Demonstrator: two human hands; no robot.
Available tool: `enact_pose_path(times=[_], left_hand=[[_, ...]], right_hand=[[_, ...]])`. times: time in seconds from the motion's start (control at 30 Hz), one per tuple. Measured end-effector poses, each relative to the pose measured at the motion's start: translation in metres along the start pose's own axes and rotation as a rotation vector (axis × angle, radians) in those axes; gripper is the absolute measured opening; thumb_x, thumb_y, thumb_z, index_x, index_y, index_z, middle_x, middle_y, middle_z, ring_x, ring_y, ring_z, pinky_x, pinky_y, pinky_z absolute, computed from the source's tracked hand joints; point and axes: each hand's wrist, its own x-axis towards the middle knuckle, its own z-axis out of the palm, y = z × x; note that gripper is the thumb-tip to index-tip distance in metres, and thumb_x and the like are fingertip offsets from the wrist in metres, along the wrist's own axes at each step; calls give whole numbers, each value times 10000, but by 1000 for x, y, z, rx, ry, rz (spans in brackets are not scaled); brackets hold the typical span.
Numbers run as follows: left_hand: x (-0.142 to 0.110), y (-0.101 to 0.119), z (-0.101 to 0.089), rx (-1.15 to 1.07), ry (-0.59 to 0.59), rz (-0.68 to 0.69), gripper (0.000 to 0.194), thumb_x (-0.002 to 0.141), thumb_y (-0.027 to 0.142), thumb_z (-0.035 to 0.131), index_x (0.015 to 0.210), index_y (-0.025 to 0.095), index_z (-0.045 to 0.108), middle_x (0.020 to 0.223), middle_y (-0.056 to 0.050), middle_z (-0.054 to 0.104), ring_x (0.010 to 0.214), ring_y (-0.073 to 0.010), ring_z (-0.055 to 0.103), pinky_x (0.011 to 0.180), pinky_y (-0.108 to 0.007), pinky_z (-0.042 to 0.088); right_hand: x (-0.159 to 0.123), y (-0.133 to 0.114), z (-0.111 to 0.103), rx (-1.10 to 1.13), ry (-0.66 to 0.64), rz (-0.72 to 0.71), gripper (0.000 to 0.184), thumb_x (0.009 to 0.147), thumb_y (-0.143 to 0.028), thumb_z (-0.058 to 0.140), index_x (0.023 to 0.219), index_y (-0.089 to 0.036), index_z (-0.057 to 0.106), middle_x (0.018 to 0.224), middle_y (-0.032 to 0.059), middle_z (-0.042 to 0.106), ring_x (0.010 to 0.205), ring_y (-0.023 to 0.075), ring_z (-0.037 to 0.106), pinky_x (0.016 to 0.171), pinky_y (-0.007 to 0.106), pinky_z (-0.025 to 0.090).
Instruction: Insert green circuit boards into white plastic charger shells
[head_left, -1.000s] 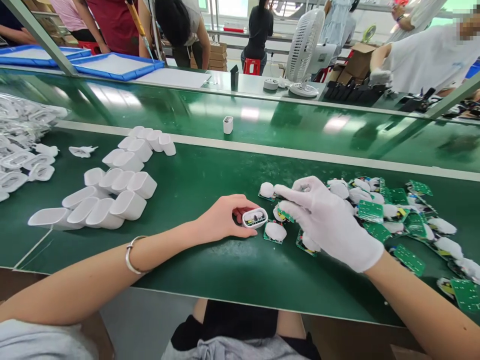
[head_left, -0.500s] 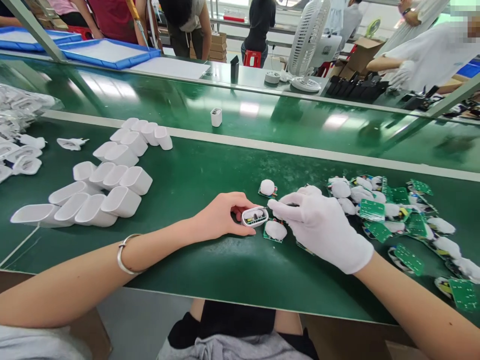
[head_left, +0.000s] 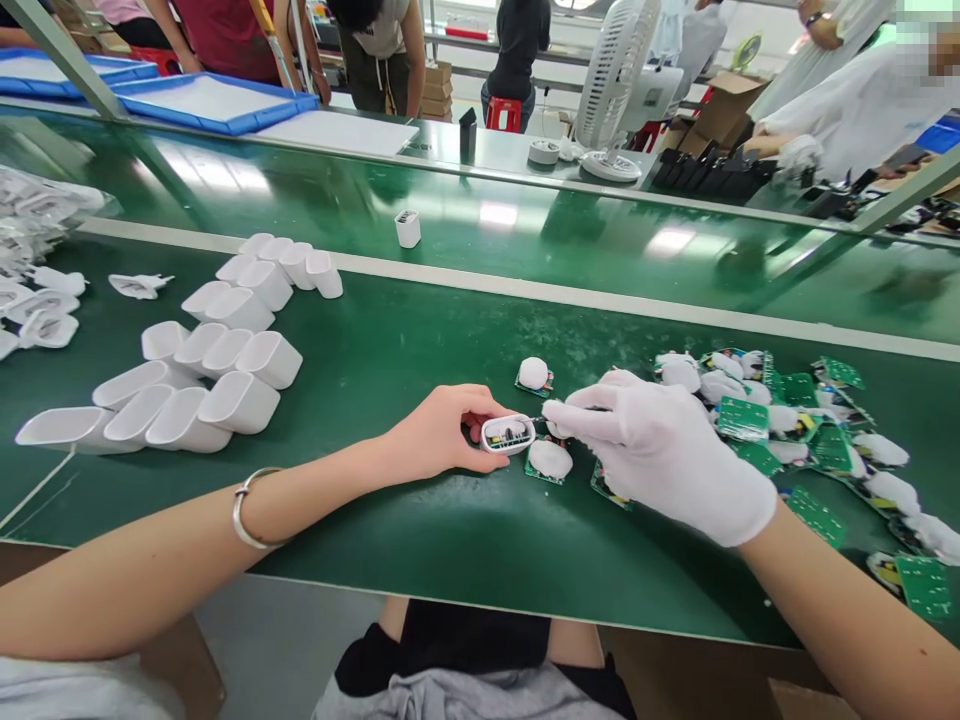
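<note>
My bare left hand (head_left: 450,430) grips a white charger housing (head_left: 508,434) between thumb and fingers. Its open end faces me, and electronic parts show inside. Just to the right, my right hand (head_left: 645,450) wears a white glove. Its thumb and fingertips are pinched together beside the housing; what they hold is too small and covered to make out. Below the fingertips lies a circuit board with a white pad (head_left: 550,460), and another padded circuit board (head_left: 534,374) sits farther back. A bare-looking circuit board (head_left: 611,487) is partly under the glove.
Several empty white housings (head_left: 240,400) stand at left, near white plug pieces (head_left: 49,325). Circuit boards (head_left: 742,420) are heaped at right. A lone white charger (head_left: 408,229) stands on the green strip beyond the pale line. Across it are a fan (head_left: 615,90), blue trays (head_left: 217,103) and other people.
My right hand has shifted slightly right, away from the housing, uncovering more of a circuit board beneath it. The lone charger has moved left along the strip. My left hand keeps its grip.
</note>
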Motion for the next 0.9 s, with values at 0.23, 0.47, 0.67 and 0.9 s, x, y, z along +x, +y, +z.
enact_pose_path(times=[0.23,0.47,0.67,0.9], left_hand=[[0,0,0,42,-6,20,316,663,234,746,977,209,716,821,9,567,669,-100,523,610,-213,427],[-1,1,0,47,8,11,298,668,226,735,966,223,721,829,11,575,666,-98,525,613,-212,426],[0,1,-1,42,4,18,301,665,229,738,965,216,721,824,6,573,672,-105,533,618,-218,430],[1,0,-1,33,0,24,298,664,234,734,960,204,716,824,1,568,674,-110,532,622,-224,437]], right_hand=[[3,-13,10,-34,1,27,359,790,-63,455,1004,-264,662,817,-8,686,645,148,440,529,292,144],[4,-13,5,-26,-118,114,350,819,-97,446,989,-305,670,803,-3,674,668,148,451,554,290,176],[3,-10,5,8,-108,101,357,818,-105,449,1008,-316,665,830,-7,682,691,151,462,561,291,177],[6,-13,12,-20,-63,82,344,808,-99,463,998,-302,665,824,-18,683,667,143,449,577,302,188]])
